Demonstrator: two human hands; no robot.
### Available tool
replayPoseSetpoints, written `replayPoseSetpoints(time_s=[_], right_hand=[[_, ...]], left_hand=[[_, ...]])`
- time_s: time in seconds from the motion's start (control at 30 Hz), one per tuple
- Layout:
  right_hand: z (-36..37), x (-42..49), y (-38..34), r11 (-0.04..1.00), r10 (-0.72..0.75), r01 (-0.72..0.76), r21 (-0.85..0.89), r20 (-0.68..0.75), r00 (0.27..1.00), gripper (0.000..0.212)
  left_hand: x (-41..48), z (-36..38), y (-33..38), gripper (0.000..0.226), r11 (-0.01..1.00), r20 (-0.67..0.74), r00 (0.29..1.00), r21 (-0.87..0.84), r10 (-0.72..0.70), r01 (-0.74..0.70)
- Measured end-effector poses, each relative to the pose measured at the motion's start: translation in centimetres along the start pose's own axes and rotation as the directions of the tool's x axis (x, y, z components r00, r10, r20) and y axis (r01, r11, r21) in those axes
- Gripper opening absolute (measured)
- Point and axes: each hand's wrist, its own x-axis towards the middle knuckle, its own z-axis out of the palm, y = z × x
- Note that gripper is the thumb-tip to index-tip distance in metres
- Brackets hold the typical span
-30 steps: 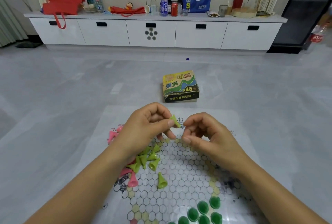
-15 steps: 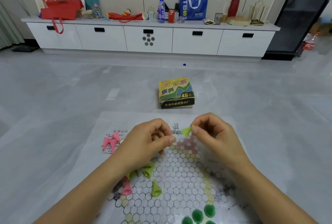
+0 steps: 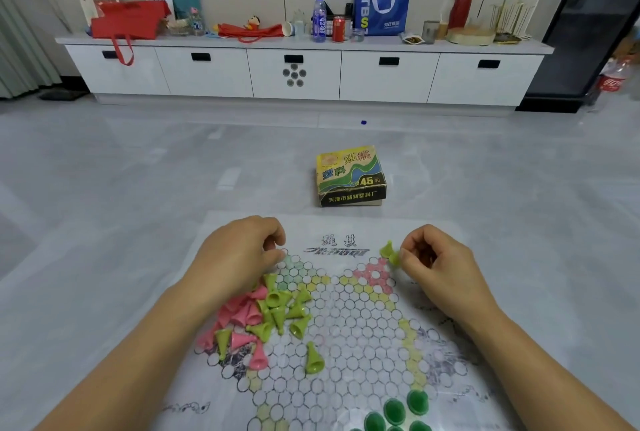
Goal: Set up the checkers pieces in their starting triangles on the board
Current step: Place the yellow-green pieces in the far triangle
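The right hand (image 3: 436, 264) is pinching a lime piece (image 3: 388, 250), possibly two, at the board's (image 3: 363, 326) 1 o'clock, just beside the pink triangle (image 3: 375, 273). That is looking like the wrong colour's corner, so a misplacement is threatening. The cone is tilting in the pinch and may be toppling once let go. The left hand (image 3: 239, 257) is curling over the 11 o'clock corner; whether it is grasping anything I cannot tell. Its forearm is lying beside the loose pile (image 3: 273, 313) at 9 o'clock and risking a sweep. The dark green pieces (image 3: 394, 410) are sitting at 5 o'clock.
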Motion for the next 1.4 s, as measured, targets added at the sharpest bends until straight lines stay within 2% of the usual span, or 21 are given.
replayPoseSetpoints(time_s=[0.43, 0.6, 0.8, 0.97, 1.1, 1.2, 1.3, 1.4], right_hand=[[0.2, -0.2, 0.1, 0.995, -0.051, 0.056, -0.078, 0.064, 0.997, 0.012], [0.2, -0.1, -0.1, 0.987, -0.067, 0.078, -0.139, 0.084, 0.994, 0.012], [0.2, -0.1, 0.0, 0.985, -0.064, 0.078, -0.155, 0.095, 0.993, 0.012], [0.2, -0.1, -0.1, 0.987, -0.062, 0.075, -0.140, 0.100, 0.993, 0.014], [0.2, -0.1, -0.1, 0.991, -0.056, 0.068, -0.113, 0.107, 0.993, 0.016], [0.2, -0.2, -0.1, 0.999, -0.037, 0.038, -0.019, 0.066, 0.997, 0.019], [0.1, -0.3, -0.4, 0.997, -0.076, 0.076, 0.020, -0.006, 0.997, 0.019], [0.2, -0.5, -0.9, 0.979, -0.201, 0.201, 0.030, -0.009, 0.980, 0.024]], left_hand=[[-0.3, -0.2, 0.5, 0.015, 0.998, 0.092, 0.996, 0.064, 0.019, -0.025], [-0.5, -0.7, 0.9, 0.005, 0.995, 0.178, 0.982, -0.080, 0.071, -0.058], [-0.9, -0.4, 1.8, 0.019, 0.984, 0.303, 0.944, -0.160, 0.128, -0.082], [-0.9, 0.4, 1.9, 0.010, 0.985, 0.315, 0.937, -0.131, 0.150, -0.114], [-0.8, 0.5, 2.1, 0.004, 0.970, 0.235, 0.959, -0.218, 0.159, -0.107], [-1.0, 0.3, 2.5, 0.002, 0.895, 0.148, 0.985, -0.445, 0.092, -0.017], [-1.2, 0.6, 2.9, 0.015, 0.705, 0.140, 0.990, -0.705, 0.028, 0.080], [-1.3, 1.0, 3.5, 0.023, 0.539, 0.205, 0.978, -0.827, 0.026, 0.159]])
